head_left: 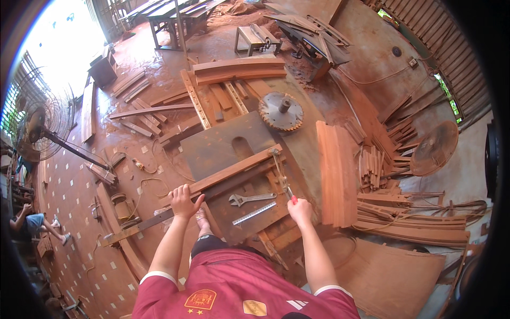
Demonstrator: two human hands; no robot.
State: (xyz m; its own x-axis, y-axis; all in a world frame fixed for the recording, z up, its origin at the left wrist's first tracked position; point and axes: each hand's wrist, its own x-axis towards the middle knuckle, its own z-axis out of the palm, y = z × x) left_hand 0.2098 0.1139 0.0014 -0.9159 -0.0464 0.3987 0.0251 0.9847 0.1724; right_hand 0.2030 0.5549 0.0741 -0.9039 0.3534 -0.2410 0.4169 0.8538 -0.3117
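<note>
A long straight wooden bar (239,169) lies across the dark metal saw table (212,146). My left hand (183,202) is at its left end, fingers curled over the wood and thumb apart. My right hand (301,210) is closed around the red handle of a metal tool (284,181), whose far end reaches the bar's right end. The tool's exact kind is unclear. Between my hands, an adjustable wrench (252,199) and a white steel ruler (254,213) lie on the table. A round saw blade (280,111) lies flat beyond the bar, a cylindrical piece standing on it.
Curved boards (337,175) are stacked on the right, and another curved piece (239,70) lies at the far edge. A standing fan (40,127) is on the left. Cables (151,183) and planks litter the tiled floor. A person (34,223) sits at far left.
</note>
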